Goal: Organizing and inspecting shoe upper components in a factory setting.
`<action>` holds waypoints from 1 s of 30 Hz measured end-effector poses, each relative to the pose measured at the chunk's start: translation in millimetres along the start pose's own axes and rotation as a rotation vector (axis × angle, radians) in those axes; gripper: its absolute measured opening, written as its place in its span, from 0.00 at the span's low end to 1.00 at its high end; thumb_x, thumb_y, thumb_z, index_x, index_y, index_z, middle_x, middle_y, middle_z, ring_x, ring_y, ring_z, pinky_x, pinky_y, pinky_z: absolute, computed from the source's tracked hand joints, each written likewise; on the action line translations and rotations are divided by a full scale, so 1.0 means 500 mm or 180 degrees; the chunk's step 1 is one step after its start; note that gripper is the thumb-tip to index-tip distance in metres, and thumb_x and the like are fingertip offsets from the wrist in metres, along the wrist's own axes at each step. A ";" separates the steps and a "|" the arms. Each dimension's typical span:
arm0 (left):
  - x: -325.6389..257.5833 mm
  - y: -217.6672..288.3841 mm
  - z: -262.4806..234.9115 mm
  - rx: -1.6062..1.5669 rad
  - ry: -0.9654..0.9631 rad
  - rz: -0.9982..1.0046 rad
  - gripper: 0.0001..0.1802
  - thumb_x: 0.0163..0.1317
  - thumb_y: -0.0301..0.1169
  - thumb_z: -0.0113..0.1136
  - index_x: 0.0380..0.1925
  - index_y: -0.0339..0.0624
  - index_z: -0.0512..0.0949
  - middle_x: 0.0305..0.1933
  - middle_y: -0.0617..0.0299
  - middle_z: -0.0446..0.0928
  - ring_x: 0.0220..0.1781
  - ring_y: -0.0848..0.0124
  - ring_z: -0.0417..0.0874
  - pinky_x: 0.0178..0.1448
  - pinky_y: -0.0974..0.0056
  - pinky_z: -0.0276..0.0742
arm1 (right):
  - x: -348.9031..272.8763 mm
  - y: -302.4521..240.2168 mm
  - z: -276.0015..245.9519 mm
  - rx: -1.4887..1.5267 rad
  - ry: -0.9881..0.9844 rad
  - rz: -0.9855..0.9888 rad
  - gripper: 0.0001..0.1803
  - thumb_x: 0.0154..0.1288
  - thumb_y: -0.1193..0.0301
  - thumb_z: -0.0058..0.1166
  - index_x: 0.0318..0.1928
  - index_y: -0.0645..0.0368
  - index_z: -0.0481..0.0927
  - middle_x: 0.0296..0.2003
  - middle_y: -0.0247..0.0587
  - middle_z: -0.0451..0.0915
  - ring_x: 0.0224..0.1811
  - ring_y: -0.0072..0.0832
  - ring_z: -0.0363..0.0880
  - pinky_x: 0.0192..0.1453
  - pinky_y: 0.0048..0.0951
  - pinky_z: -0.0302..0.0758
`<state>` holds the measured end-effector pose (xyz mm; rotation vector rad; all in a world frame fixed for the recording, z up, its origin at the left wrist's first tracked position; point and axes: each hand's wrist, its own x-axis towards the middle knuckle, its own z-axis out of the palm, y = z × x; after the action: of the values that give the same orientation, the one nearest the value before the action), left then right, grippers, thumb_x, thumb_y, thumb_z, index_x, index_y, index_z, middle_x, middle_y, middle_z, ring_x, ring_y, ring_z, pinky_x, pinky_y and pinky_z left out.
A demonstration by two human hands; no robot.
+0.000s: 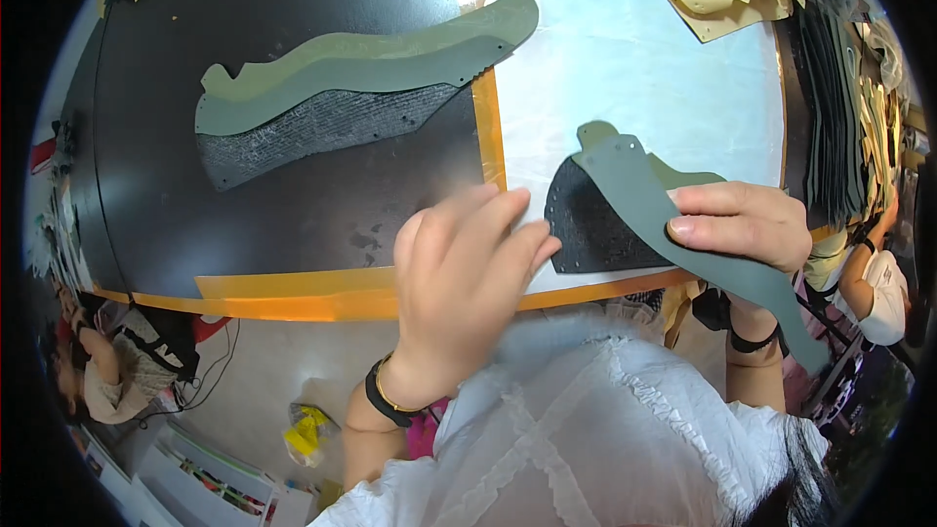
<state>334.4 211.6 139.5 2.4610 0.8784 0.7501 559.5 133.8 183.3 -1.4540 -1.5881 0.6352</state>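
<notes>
My right hand [744, 224] grips a curved grey-green cut piece [646, 203], which looks like flexible sheet material. Its tail hangs past the table's front edge. Under it lies a black textured piece [597, 229] with small holes along its rounded edge, and an olive-green piece [683, 174] shows behind. My left hand [454, 283] is beside the black piece's left edge, fingers apart and partly blurred; whether the fingertips touch it I cannot tell. Farther left lies a similar layered set: an olive strip [361, 47], a grey-green strip [332, 85] and a black textured panel [317, 129].
White sheeting [625, 49] covers the table's right part, bordered by orange tape [293, 298]. Yellowish cut pieces [727, 0] are heaped at the far right, beside a row of dark strips [830, 117]. Other people sit at the left and right [883, 298].
</notes>
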 end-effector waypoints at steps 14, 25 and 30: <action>-0.008 -0.006 0.019 0.0135 0.0077 -0.0057 0.13 0.47 0.38 0.72 0.32 0.52 0.80 0.42 0.71 0.77 0.45 0.68 0.77 0.51 0.59 0.66 | 0.000 0.039 0.023 -0.0295 0.0324 -0.0299 0.08 0.55 0.82 0.65 0.35 0.64 0.78 0.25 0.46 0.82 0.23 0.32 0.81 0.28 0.25 0.76; -0.009 -0.008 0.016 0.0097 0.0144 -0.0009 0.15 0.45 0.36 0.73 0.35 0.53 0.82 0.42 0.73 0.78 0.44 0.69 0.78 0.53 0.59 0.67 | 0.022 0.012 0.019 -0.0708 -0.0530 0.0079 0.19 0.51 0.74 0.64 0.47 0.60 0.86 0.42 0.49 0.84 0.40 0.37 0.85 0.41 0.27 0.82; -0.009 -0.006 0.016 0.0092 0.0148 -0.0031 0.14 0.46 0.35 0.73 0.35 0.53 0.82 0.42 0.73 0.78 0.43 0.70 0.78 0.53 0.59 0.66 | 0.034 0.019 0.020 -0.0436 -0.0590 0.0091 0.18 0.48 0.73 0.64 0.44 0.60 0.87 0.40 0.47 0.85 0.40 0.38 0.84 0.42 0.30 0.80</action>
<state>334.7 209.2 130.1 2.4719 0.9238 0.7998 556.9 153.8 174.5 -1.5576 -1.7864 0.7065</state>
